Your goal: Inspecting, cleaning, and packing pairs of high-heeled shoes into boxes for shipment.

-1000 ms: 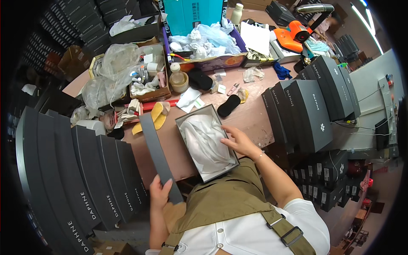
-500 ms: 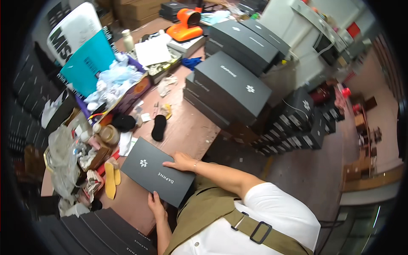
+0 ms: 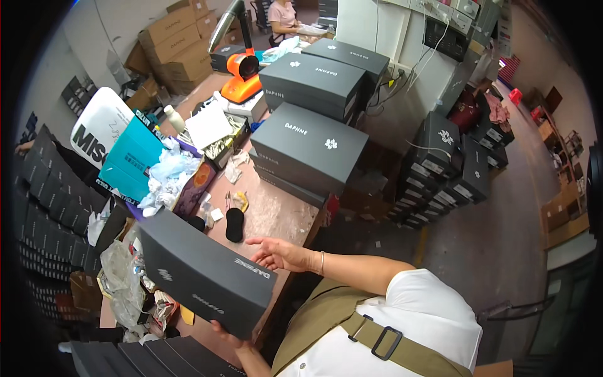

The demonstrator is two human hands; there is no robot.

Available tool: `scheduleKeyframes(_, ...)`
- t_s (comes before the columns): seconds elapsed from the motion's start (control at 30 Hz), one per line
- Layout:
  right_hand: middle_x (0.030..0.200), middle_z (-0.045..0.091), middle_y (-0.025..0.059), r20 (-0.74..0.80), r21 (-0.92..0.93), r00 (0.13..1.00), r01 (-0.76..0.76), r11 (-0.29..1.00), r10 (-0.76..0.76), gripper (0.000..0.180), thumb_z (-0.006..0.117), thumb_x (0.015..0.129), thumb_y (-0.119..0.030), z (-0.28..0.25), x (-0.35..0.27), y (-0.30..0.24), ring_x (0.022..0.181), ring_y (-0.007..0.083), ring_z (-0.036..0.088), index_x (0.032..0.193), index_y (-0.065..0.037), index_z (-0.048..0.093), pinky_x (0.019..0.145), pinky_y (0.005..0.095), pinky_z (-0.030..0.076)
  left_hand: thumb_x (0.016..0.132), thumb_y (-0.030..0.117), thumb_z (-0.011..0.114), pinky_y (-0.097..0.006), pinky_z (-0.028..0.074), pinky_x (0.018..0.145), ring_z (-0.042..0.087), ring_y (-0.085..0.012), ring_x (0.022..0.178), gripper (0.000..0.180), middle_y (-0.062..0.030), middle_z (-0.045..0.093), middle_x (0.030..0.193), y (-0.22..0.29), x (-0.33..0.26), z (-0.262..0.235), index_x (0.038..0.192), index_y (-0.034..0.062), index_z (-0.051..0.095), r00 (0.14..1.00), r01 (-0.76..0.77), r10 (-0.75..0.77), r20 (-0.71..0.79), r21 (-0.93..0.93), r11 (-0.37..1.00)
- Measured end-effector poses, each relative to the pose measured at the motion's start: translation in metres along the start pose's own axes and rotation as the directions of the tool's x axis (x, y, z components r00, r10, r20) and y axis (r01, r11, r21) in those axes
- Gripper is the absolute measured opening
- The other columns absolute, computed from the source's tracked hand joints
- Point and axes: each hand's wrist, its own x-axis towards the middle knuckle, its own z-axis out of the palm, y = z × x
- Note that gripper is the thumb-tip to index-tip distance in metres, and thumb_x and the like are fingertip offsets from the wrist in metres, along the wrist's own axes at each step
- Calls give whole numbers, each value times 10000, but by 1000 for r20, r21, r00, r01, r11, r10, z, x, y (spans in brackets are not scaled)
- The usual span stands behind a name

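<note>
A dark grey shoebox point(image 3: 201, 273), lidded and printed in white, is raised off the table and tilted, its long side turned toward me. My left hand point(image 3: 231, 336) grips its lower near end, thumb on the box and the other fingers hidden beneath. By the box's upper right corner is my right hand point(image 3: 279, 255), its fingers apart and nothing held in it; whether a fingertip touches the lid I cannot tell. Beyond the right hand, a black oval pad point(image 3: 235, 225) lies on the table, close to small scissors point(image 3: 228, 201) and a yellow roll point(image 3: 240, 201).
Stacked shoeboxes point(image 3: 308, 141) stand along the table's far right, and more point(image 3: 440, 163) on the floor. An orange tool stand point(image 3: 242, 78) is at the back. Left are a carton of crumpled paper point(image 3: 169, 176) and plastic bags point(image 3: 119, 270). Someone in pink point(image 3: 282, 19) sits far off.
The shoebox has come up off the table and tipped, shifting left. My right hand has left its lid and opened. The view has swung, showing more of the room's back.
</note>
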Motion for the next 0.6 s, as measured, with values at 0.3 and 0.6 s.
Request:
scheduleKeyframes(0.3,1086,603,38,-241,-130,970,-6,991,-25,376,546,955,-305,-88,-162,-78,855,107,610,1244,-66,517,703,245,509,927,408,463,-478,368,1053,405,-260,1283,513,-79,415,1398,-64,164,256,1366,144,429,904,-405,399,155,12,914)
scheduleKeyframes(0.6,1061,609,72,-650,-71,694,351,934,-310,349,563,944,-274,-169,-357,-133,843,143,610,1204,-45,527,703,274,513,821,448,633,-496,412,962,453,-299,1188,707,-107,435,1319,-270,372,535,1380,127,342,994,-65,33,101,333,941)
